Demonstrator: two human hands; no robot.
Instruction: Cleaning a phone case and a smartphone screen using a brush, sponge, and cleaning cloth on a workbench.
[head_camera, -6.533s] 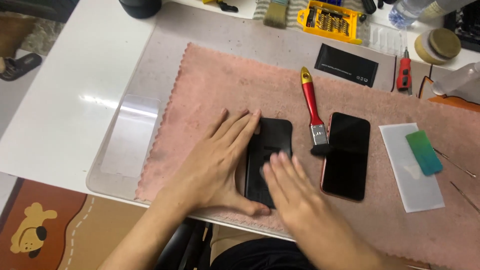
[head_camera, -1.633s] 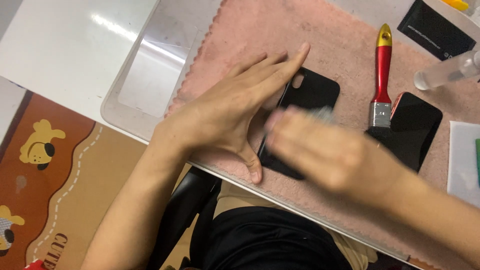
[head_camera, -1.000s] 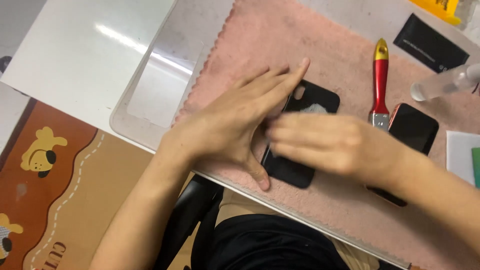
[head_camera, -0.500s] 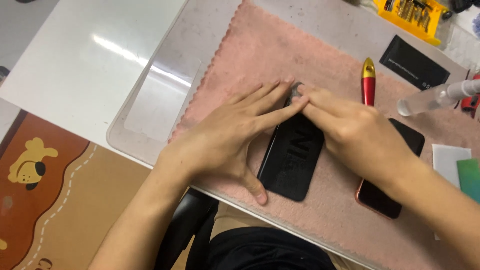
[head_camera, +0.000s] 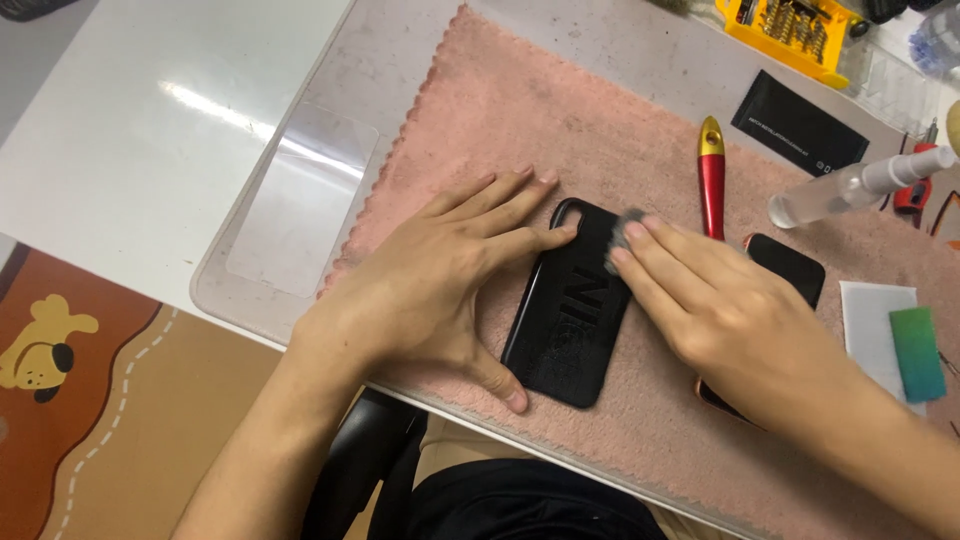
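1. Case (head_camera: 570, 310): black phone case, lying back-up on the pink cloth (head_camera: 560, 130) near the table's front edge, long axis running away from the person and tilted slightly right.
2. Left hand (head_camera: 420, 290): laid flat on the cloth against the case's left side. Fingers spread open, gripping nothing; the index tip touches the upper left edge and the thumb braces the lower left corner.
3. Right hand (head_camera: 730, 320): over the case's upper right corner. Fingers held straight and together, pressing a small grey pad (head_camera: 622, 232) down onto the case rather than closing round it.
4. Phone (head_camera: 785, 275): dark, just right of the case, mostly hidden under the right hand.
5. Brush (head_camera: 711, 175): red handle with a yellow end, lying on the cloth beyond the right hand.
6. Spray bottle (head_camera: 850, 190): clear, on its side, further right.
7. Card (head_camera: 875, 335): white, with a green tab on it, at the right edge.
8. Handling note, as a judgement: the wiping should go best with the left hand kept firmly braced so the case cannot slide, the pad kept flat under the fingertips, and light even strokes carried along the whole back, including the raised lettering and the corners.
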